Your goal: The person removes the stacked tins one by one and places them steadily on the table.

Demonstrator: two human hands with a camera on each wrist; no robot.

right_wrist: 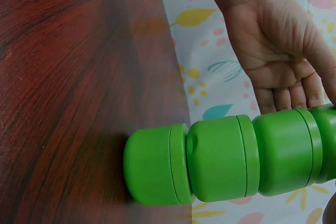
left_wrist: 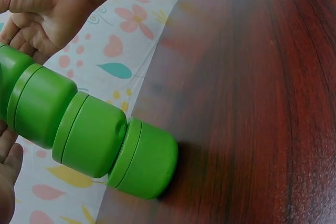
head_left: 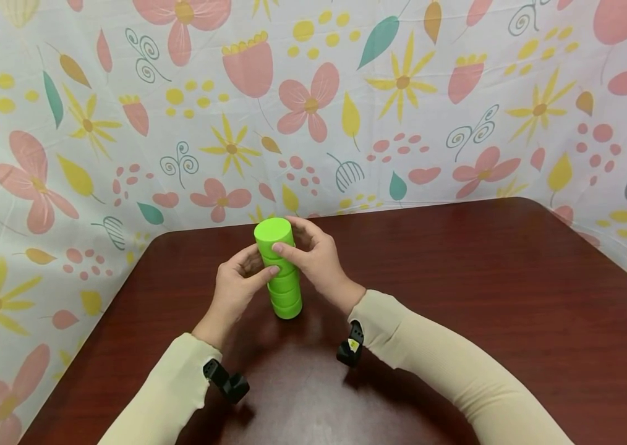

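Apparently aligning stacked green lidded jars, upright on the desk, pinched near the top in the grip of left hand and right hand. Next, presumably: steady, then release.

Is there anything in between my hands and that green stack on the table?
Nothing visible stands in between. The left hand and right hand both hold the stack of green containers from either side, the right hand higher up. The stack stands on the table.
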